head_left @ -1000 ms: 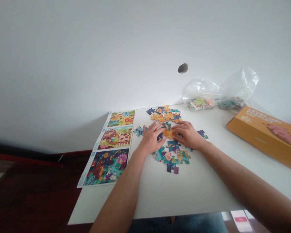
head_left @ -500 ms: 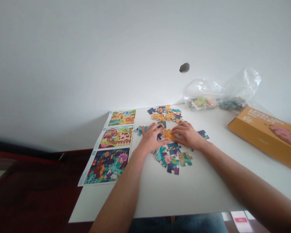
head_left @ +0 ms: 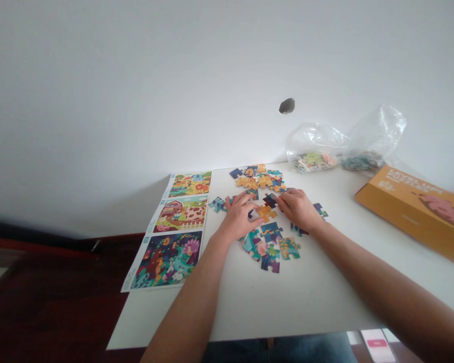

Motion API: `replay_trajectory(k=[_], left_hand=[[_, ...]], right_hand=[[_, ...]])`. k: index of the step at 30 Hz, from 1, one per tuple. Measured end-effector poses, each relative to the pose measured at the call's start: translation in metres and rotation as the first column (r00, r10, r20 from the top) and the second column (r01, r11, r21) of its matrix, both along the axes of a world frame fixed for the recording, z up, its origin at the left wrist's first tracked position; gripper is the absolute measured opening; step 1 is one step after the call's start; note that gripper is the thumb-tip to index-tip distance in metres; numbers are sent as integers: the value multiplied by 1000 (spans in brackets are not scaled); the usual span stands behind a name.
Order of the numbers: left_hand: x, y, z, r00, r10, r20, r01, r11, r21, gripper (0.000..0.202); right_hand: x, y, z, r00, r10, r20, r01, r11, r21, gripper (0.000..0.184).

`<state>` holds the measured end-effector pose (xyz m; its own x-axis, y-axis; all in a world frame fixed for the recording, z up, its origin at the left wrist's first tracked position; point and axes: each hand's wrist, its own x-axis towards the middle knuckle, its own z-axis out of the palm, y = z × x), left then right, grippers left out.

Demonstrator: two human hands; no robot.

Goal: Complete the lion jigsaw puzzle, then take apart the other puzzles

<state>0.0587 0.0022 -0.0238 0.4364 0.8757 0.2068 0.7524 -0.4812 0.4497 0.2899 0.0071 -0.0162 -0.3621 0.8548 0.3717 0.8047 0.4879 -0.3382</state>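
Note:
My right hand [head_left: 297,207] pinches a dark puzzle piece [head_left: 270,200] between thumb and fingertips, just above and right of an orange puzzle piece [head_left: 265,213]. My left hand [head_left: 237,218] rests over other pieces with thumb and fingers apart, its thumb at the orange piece's left edge. What lies beneath the left palm is partly hidden. Nearer me, a cluster of teal and purple pieces [head_left: 256,245] lies beside a teal piece with orange marks [head_left: 289,248]. Beyond my hands is a heap of orange and blue pieces [head_left: 263,177].
On the left of the white table [head_left: 287,297] lies a sheet with three printed pictures [head_left: 170,259]. Two clear bags of pieces [head_left: 316,160] stand at the back right, beside an orange puzzle box [head_left: 412,212]. A phone [head_left: 377,345] is below the front edge.
My right hand has lifted slightly off the orange piece and now pinches a dark piece. The orange piece sits a little farther right and nearer me. My left hand has barely shifted.

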Motion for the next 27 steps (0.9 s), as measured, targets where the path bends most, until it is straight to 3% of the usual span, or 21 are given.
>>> replay_trajectory(k=[4, 8, 12, 19, 23, 27], left_hand=[[0, 0, 1, 1000, 2, 19, -1, 999, -48, 23], [-2, 1, 2, 997, 6, 71, -2, 998, -63, 25], [-2, 5, 2, 984, 79, 160, -79, 997, -7, 20], [-1, 8, 2, 966, 111, 234, -129, 990, 61, 15], [-3, 3, 8, 985, -15, 171, -6, 993, 117, 28], [-1, -5, 14, 981, -189, 40, 186, 980, 70, 37]], right_hand=[[0, 0, -3, 982, -187, 28, 187, 982, 15, 43], [8, 3, -5, 975, -220, 31, 221, 975, -22, 39], [25, 8, -3, 948, -310, 68, 311, 950, -18, 28], [43, 14, -3, 939, -285, 191, 312, 941, -132, 51], [43, 17, -5, 947, -270, 171, 294, 946, -133, 45], [43, 18, -6, 966, -237, 98, 249, 958, -140, 35]])
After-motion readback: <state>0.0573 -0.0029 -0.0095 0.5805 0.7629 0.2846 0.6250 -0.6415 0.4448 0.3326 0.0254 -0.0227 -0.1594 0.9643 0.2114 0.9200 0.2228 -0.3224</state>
